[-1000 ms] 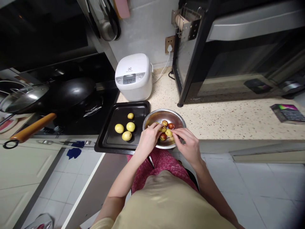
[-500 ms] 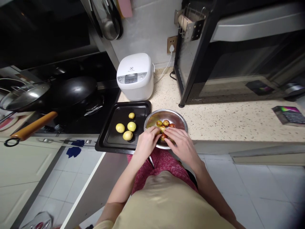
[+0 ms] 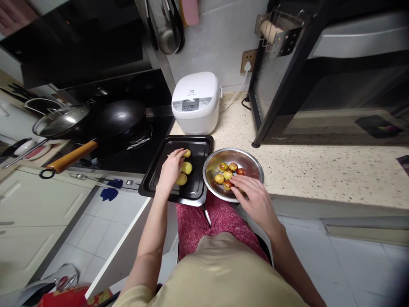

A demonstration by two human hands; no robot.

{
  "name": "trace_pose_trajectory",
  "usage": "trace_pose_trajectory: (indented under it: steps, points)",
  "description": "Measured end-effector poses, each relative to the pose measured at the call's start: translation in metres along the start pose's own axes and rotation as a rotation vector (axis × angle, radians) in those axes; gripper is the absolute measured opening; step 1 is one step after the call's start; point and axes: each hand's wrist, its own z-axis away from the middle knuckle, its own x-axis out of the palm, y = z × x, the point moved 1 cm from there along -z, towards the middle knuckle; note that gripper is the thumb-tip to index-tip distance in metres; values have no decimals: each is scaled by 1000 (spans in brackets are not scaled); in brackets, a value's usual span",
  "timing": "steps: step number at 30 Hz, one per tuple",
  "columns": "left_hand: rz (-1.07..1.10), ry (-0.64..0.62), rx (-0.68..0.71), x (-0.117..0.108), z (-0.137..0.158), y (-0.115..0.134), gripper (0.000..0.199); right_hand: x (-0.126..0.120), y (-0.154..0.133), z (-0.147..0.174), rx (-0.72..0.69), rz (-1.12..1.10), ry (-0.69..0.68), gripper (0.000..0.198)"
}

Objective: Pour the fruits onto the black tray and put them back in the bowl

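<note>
My left hand (image 3: 173, 165) is over the black baking tray (image 3: 198, 187), its fingers stretched toward a small yellow fruit (image 3: 188, 153). The fingertips reach that fruit's left edge; a firm grip does not show. Two larger yellow-green round fruits, one upper (image 3: 187, 168) and one lower (image 3: 181, 179), lie beside the hand. Whatever lies under the palm is hidden. Over the right side of the steel bowl (image 3: 252, 161) is my right hand (image 3: 254, 194), with its fingers apart. Its fingertips hover near a reddish-brown fruit (image 3: 227, 185). Several yellow and red-brown fruits sit in the bowl.
A white rice cooker (image 3: 195, 104) stands behind the tray. To the left is the hob with a black wok (image 3: 123, 115), its wooden handle (image 3: 73, 156) pointing toward the front. A large black oven (image 3: 306, 102) stands on the right of the speckled counter (image 3: 306, 170).
My left hand has left the bowl and moved left over the tray. The right hand stays at the bowl, its fingers farther from the fruits. The view has shifted left.
</note>
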Motion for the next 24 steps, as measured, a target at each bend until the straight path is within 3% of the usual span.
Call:
trace_pose_trajectory:
  steps: [5,8,20,24]
  points:
    - [-148,-250,23,3,-34,-20,35,-2,-1,2,19,-7,17,23]
    - [-201,-314,-10,10,-48,-23,31,-3,-1,3,19,-4,29,22]
    - [-221,-281,-9,20,-56,-22,29,-7,-2,6,55,-20,40,23]
    - [-135,-115,-19,7,-48,-5,30,-7,-1,6,49,-25,54,22]
